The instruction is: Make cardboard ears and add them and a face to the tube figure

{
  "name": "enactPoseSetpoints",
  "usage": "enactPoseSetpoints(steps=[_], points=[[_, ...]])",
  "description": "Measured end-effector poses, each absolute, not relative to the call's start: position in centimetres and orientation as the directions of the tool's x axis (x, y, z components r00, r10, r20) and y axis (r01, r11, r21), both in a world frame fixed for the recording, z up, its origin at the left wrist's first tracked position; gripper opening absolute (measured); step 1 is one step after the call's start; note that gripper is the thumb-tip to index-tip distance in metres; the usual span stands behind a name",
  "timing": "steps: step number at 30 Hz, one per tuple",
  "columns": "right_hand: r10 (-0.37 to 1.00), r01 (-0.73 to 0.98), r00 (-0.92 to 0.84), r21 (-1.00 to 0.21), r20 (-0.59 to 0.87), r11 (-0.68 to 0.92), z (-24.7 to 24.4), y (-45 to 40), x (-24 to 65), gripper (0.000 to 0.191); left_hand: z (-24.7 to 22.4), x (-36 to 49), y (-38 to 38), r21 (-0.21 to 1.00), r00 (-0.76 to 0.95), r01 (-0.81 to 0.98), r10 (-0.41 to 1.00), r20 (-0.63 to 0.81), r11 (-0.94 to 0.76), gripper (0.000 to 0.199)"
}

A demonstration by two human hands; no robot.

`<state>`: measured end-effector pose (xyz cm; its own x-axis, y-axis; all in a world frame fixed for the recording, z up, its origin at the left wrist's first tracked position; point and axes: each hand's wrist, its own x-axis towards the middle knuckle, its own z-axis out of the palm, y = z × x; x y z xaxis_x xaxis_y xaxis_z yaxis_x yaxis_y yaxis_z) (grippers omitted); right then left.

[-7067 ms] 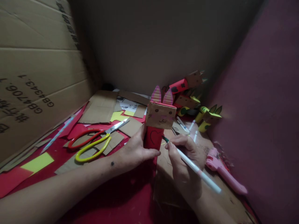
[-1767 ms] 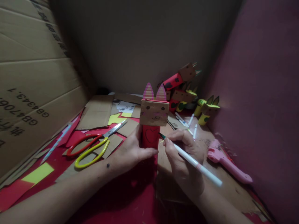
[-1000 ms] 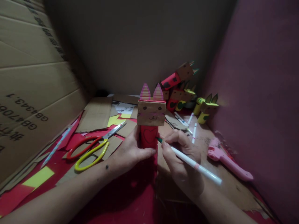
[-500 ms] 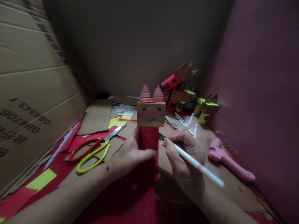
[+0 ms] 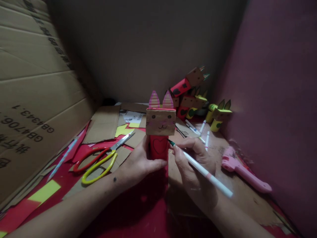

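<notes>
My left hand (image 5: 138, 163) is wrapped round the red tube body of a cardboard cat figure (image 5: 160, 122), which stands upright with a drawn face, pink striped ears and a heart outline on the red. In my right hand (image 5: 194, 158) is a white marker (image 5: 208, 175), pinched near its dark green tip. That tip is at the right edge of the red body, beside the heart; whether it touches cannot be made out.
Scissors (image 5: 99, 162) with red and yellow handles lie at the left among cardboard and paper scraps. A pink glue gun (image 5: 245, 172) rests at the right. Several finished figures (image 5: 219, 115) and loose markers (image 5: 203, 126) are behind. A cardboard wall (image 5: 37, 82) rises at the left.
The marker's rear end has swung slightly to the left and up, with its tip a little higher. The figure and my left hand have barely shifted.
</notes>
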<state>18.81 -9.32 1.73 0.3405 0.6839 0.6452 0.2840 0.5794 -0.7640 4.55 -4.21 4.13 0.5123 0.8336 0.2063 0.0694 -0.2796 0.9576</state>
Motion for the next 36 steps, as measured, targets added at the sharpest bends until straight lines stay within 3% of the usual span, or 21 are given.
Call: enactPoseSetpoints(steps=[10, 36], points=[[0.682, 0.283, 0.344, -0.763, 0.646, 0.58, 1.6, -9.3, 18.8, 0.014, 4.3, 4.6, -4.3, 0.98, 0.529, 0.057, 0.839, 0.131, -0.189, 0.043], [0.681, 0.267, 0.345, -0.763, 0.646, 0.588, 1.8, -9.4, 18.5, 0.011, 3.1, 4.4, -3.8, 0.973, 0.551, 0.019, 0.814, 0.182, -0.23, 0.041]])
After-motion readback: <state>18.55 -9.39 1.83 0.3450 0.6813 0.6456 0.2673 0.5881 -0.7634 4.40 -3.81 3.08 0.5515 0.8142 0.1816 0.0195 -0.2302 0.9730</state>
